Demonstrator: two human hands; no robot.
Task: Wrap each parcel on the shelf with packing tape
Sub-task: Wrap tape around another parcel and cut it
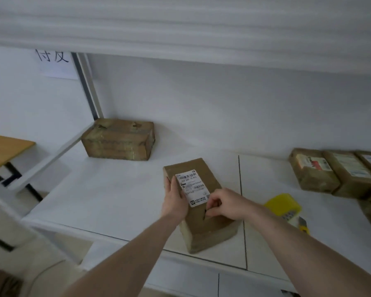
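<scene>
Both hands (201,201) on parcel (210,219)

Five brown parcels (198,202), two hands (176,200), one yellow tape dispenser (284,205), one white shelf (116,189)

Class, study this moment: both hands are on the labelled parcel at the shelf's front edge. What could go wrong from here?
1. The labelled parcel overhangs the shelf edge; a push from the left hand could tip it off.
2. The right hand pinches at the top face beside the shipping label; tape laid there might cover the barcode.
3. The yellow tape dispenser and the utility knife lie near the right forearm, which may knock them.
</scene>
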